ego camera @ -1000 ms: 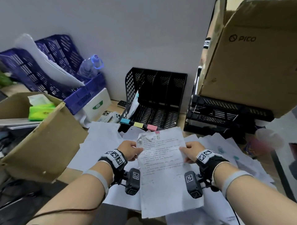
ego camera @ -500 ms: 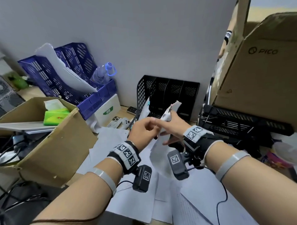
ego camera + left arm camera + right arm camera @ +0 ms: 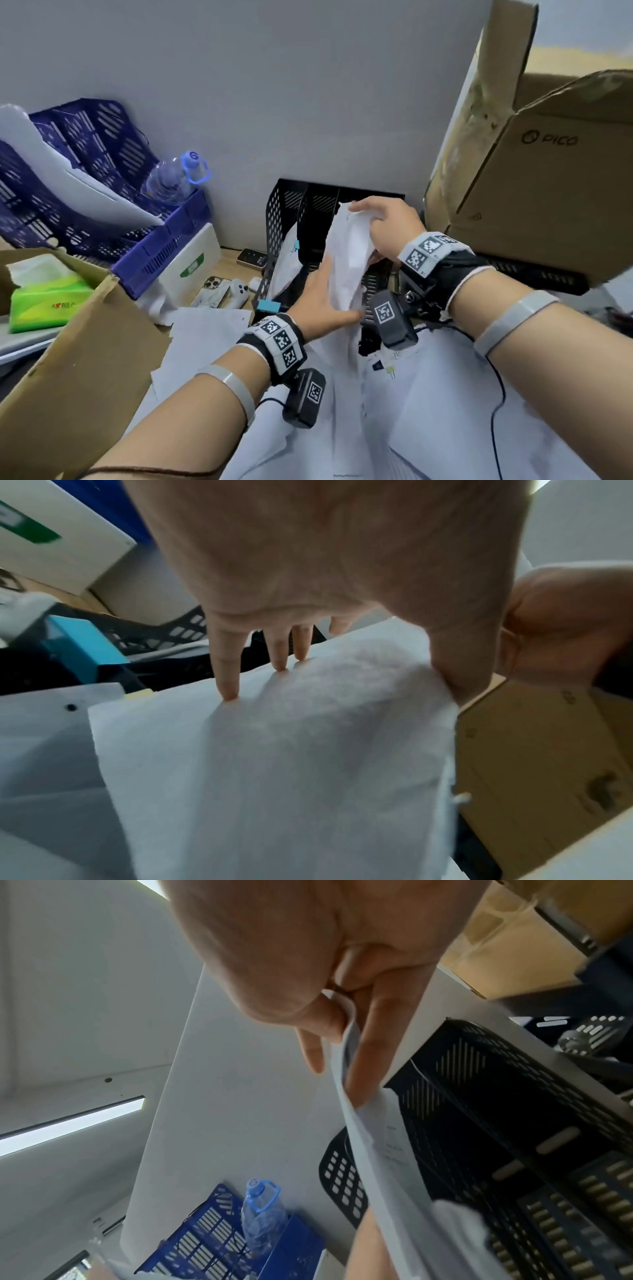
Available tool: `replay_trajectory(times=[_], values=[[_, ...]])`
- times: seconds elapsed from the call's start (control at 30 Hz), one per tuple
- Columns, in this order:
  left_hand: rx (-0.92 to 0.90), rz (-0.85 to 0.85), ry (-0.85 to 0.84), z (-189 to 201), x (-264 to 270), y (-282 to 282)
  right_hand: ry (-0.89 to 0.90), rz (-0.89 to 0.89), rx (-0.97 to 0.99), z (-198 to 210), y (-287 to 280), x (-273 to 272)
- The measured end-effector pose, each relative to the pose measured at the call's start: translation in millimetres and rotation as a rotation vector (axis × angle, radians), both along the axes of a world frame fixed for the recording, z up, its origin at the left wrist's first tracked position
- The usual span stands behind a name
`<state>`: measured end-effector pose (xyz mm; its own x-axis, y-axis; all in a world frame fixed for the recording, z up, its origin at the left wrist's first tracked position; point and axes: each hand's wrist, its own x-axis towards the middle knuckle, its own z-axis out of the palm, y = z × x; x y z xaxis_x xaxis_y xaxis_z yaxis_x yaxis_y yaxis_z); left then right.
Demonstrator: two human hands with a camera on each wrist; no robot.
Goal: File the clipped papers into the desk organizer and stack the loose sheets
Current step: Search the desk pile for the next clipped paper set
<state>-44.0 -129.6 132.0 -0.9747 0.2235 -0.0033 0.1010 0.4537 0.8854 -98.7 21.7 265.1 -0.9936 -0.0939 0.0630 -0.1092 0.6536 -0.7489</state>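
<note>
A black mesh desk organizer [image 3: 308,212] stands against the wall, also in the right wrist view [image 3: 496,1123]. The clipped papers [image 3: 346,260] are upright and bent over its middle slots. My right hand [image 3: 363,212] pinches their top edge between thumb and fingers [image 3: 363,1047]. My left hand [image 3: 337,294] lies flat against their lower left face, and its straight fingers [image 3: 229,674] touch the sheet [image 3: 291,764]. Another white bundle [image 3: 284,270] leans in the leftmost slot. Loose sheets [image 3: 445,411] cover the desk in front.
Blue baskets [image 3: 85,192] with a water bottle [image 3: 171,181] stand at the left. An open cardboard box [image 3: 78,359] holds a tissue pack [image 3: 44,301]. At the right, a PICO box [image 3: 548,192] sits on black trays [image 3: 534,277]. A phone [image 3: 251,257] lies beside the organizer.
The papers went from flat between both hands to upright over the organizer. My right hand now holds the top edge and my left hand presses the side.
</note>
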Motion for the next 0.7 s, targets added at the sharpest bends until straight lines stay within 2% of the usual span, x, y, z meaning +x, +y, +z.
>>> replay_trajectory(times=[0.07,0.23,0.37,0.5,0.6,0.7], values=[[-0.03,-0.054,-0.009,-0.6,-8.5,4.2,0.031,-0.054,0.031,6.7,-1.5,-8.7],[0.075,-0.1,0.052,-3.0,-33.2,13.4,0.094,-0.15,0.04,26.4,-3.5,-29.7],[-0.046,-0.017,-0.038,-16.5,-46.8,4.6,0.11,-0.164,0.123,26.4,-9.7,-38.6],[-0.292,0.098,-0.107,-26.1,-61.9,-5.7,0.153,-0.161,0.147,12.8,-16.9,-42.7],[-0.252,0.128,-0.144,-29.2,-70.7,-8.1,0.077,-0.137,0.133,-5.5,-18.9,-41.9],[-0.167,0.143,-0.181,-36.3,-81.4,-9.0,-0.048,-0.04,0.171,-21.8,-19.3,-37.1]])
